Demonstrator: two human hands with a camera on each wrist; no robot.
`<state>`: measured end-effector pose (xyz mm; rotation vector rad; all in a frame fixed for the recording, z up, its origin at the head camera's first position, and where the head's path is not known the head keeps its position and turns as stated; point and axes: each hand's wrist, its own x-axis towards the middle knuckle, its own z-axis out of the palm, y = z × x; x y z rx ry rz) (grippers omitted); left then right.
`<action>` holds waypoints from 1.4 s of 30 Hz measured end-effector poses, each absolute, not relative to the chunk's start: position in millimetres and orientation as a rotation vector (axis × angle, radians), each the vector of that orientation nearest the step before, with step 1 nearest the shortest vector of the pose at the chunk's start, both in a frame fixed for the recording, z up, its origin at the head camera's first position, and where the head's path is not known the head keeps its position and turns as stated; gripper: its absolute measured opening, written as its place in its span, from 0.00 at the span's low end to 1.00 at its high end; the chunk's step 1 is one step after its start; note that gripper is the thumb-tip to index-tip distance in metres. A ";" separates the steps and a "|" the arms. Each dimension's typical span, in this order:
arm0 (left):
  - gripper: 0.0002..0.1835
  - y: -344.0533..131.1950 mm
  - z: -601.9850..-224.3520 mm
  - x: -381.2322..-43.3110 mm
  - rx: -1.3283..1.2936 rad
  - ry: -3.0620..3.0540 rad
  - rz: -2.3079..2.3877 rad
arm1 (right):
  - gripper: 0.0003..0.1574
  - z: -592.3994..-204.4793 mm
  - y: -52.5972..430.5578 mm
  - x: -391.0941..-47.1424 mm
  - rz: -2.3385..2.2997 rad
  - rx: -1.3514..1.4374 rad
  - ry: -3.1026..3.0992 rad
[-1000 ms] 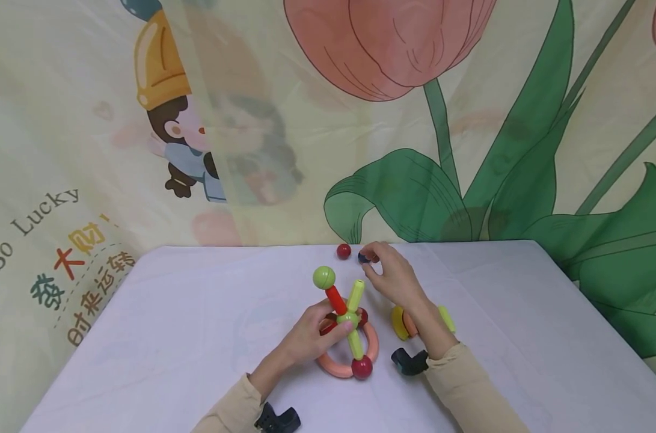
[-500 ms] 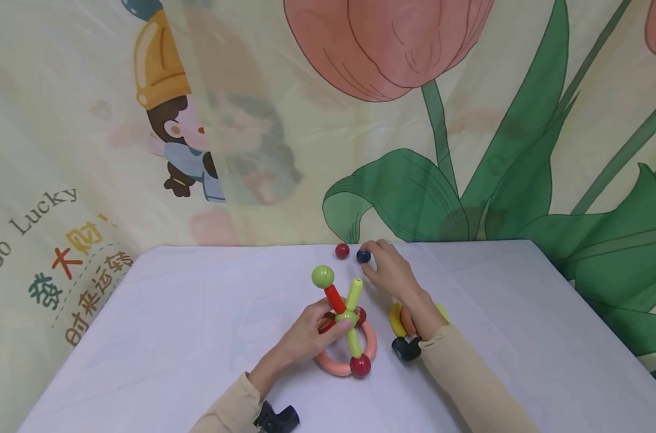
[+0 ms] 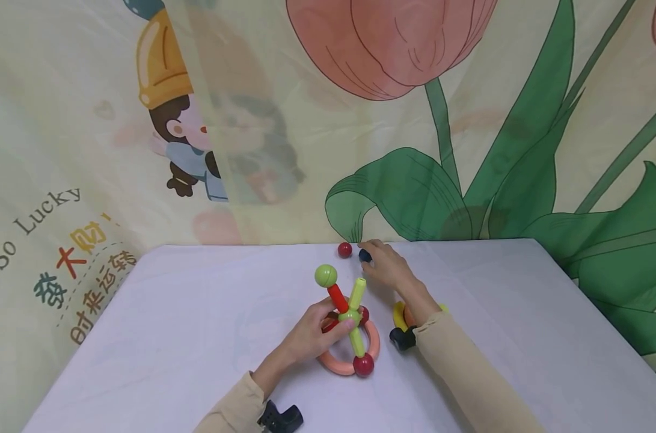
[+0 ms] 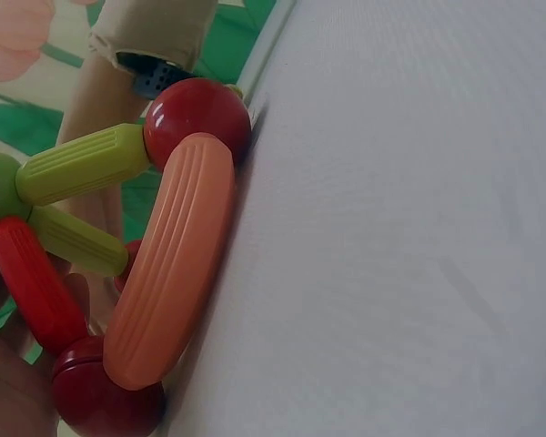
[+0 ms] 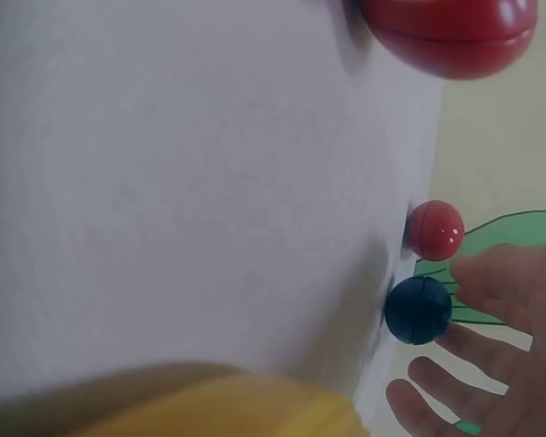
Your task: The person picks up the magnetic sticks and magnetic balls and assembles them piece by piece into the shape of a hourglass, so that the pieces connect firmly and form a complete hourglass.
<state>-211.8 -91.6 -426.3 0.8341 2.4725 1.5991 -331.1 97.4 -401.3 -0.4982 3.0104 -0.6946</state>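
My left hand [image 3: 312, 334] grips a built ball-and-rod toy [image 3: 356, 343] near its green centre ball [image 3: 350, 317]. Green and red rods [image 4: 82, 164] lead from that ball to dark red balls [image 4: 198, 118], and curved salmon rods [image 4: 173, 264] form a ring low at the table. A lighter green ball [image 3: 326, 275] tops a red rod. At the far table edge, my right hand [image 3: 388, 264] has its fingers spread beside a dark blue ball [image 5: 419, 310], fingertips right at it. A loose red ball [image 3: 344, 250] sits just left of the blue one.
Yellow and orange curved pieces [image 3: 398, 315] lie under my right forearm, partly hidden. Black wrist devices [image 3: 402, 338] stick out below both wrists. A printed cloth [image 3: 263, 216] hangs behind the white table [image 3: 198, 300].
My right fingers have loosened around the blue ball, which stays near the far edge. The right wrist has turned and its forearm shifted slightly. The left hand keeps its hold.
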 end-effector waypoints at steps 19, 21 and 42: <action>0.15 -91.6 -427.0 -212.3 0.812 2.473 1.591 | 0.23 -403.3 98.1 -329.0 -0.737 -0.369 2.981; 0.15 -91.8 -426.5 -212.2 0.813 2.461 1.597 | 0.23 -402.3 99.7 -327.7 -0.779 -0.388 2.979; 0.17 -91.8 -426.0 -211.3 0.770 2.410 1.575 | 0.23 -392.7 117.0 -283.3 -1.273 -0.525 2.890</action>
